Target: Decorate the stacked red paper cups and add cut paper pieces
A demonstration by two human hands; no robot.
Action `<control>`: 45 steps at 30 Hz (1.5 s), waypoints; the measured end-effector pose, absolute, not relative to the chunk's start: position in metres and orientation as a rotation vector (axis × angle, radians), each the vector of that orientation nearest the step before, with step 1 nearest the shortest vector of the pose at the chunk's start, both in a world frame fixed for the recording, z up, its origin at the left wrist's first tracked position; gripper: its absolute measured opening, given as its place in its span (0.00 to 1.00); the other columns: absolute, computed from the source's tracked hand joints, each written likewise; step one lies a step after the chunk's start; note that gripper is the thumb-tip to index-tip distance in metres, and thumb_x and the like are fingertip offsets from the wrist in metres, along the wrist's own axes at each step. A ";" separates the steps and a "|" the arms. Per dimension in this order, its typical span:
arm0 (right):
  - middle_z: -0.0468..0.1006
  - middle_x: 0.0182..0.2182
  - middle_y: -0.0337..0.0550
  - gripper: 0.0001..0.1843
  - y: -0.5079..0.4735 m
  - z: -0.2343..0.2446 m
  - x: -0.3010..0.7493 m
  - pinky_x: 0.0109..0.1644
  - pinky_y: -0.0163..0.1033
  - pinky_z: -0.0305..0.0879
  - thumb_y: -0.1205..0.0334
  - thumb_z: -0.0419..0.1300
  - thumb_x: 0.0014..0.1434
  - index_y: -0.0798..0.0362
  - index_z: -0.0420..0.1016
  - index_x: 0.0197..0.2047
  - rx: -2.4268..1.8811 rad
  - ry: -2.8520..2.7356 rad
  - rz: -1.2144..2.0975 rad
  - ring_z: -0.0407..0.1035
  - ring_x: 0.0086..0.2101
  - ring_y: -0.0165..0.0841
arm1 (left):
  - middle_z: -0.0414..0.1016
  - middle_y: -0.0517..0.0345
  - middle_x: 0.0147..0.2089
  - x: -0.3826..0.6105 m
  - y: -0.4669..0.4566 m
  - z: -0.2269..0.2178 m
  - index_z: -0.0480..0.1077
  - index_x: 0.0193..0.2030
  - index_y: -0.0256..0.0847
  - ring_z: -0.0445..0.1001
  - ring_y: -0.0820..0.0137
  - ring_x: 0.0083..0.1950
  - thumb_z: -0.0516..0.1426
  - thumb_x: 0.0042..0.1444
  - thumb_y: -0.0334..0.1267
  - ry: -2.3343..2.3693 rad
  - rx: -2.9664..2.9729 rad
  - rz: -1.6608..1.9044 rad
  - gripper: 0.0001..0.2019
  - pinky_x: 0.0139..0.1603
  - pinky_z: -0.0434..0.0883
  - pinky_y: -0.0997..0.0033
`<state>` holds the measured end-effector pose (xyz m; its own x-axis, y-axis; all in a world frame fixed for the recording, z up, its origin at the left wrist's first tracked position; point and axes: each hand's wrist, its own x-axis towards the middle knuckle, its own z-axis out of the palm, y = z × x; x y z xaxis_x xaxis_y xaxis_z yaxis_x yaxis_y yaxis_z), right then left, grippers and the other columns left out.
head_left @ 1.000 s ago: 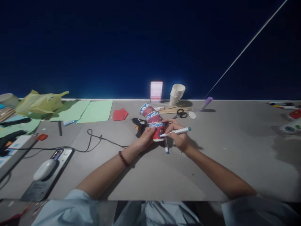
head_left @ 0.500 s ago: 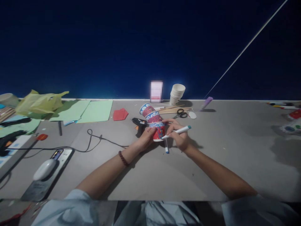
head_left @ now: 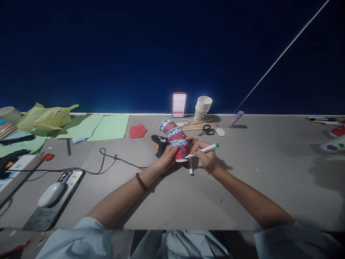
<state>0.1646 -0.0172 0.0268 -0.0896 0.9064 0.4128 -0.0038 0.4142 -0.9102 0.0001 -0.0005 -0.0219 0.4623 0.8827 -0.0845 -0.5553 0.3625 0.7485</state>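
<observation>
A stack of red-and-blue patterned paper cups [head_left: 177,135] leans at an angle in front of me, apparently joined end to end. My left hand [head_left: 167,159] is closed around its lower cup, thumb on the near side. Between the fingers of my right hand [head_left: 205,155] is a white marker [head_left: 206,149] with a teal end. Its tip touches, or nearly touches, the lowest cup, where a blue line shows on the red. A second marker [head_left: 191,169] with a blue end lies on the table just below the cups. Left of the cups is a black glue gun [head_left: 160,144].
Behind the cups are wooden sticks [head_left: 199,126], black scissors [head_left: 207,130] and stacked white paper cups [head_left: 203,107]. A purple-capped tube [head_left: 237,118] stands farther right. Red paper [head_left: 138,131], green sheets [head_left: 109,127], a cable [head_left: 99,172] and a phone [head_left: 43,216] are on the left.
The marker in my right hand has shifted very slightly upward on the lowest cup. Both hands otherwise keep their places, and the cups have not visibly moved.
</observation>
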 end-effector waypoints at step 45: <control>0.75 0.30 0.37 0.05 -0.004 0.003 0.164 0.42 0.44 0.69 0.60 0.59 0.55 0.50 0.74 0.32 -0.870 -1.029 0.797 0.73 0.33 0.35 | 0.81 0.49 0.46 0.002 -0.002 -0.022 0.74 0.46 0.38 0.77 0.57 0.51 0.70 0.45 0.43 0.533 0.651 1.075 0.21 0.59 0.68 0.54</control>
